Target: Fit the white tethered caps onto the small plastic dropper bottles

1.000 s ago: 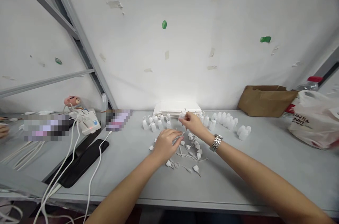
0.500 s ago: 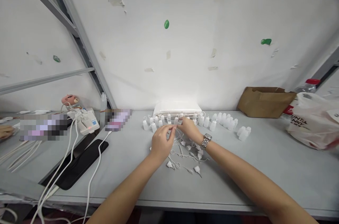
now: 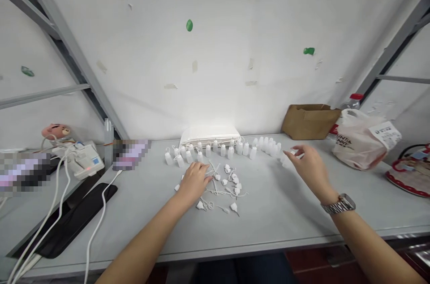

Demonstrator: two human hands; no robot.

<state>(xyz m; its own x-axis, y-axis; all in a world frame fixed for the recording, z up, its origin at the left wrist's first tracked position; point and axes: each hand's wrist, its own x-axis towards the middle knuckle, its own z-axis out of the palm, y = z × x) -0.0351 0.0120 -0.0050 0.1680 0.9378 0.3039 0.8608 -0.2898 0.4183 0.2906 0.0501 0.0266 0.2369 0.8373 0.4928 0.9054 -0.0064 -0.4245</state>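
Note:
My left hand (image 3: 194,184) is low over a loose pile of white nozzle caps with cord loops (image 3: 224,190), thumb and fingers apart at the pile's left edge. Out to the right, my right hand (image 3: 311,171), with a metal watch on its wrist, reaches to a small group of uncapped translucent bottles (image 3: 286,160). Its thumb and forefinger are spread beside them and partly cover them. Behind the pile stand several small capped bottles (image 3: 222,150) in uneven rows. More uncapped bottles (image 3: 267,145) stand to the right of those.
A white flat stack (image 3: 210,132) lies against the wall. At the back right are a brown paper bag (image 3: 309,122) and a white plastic bag (image 3: 359,140). On the left lie a phone (image 3: 131,155), a black pad (image 3: 79,221), a power strip (image 3: 85,161) and white cables.
My hands, close together before the bottles earlier, have separated. The right one has gone right to the uncapped bottles, the left one down to the caps. The view has turned right.

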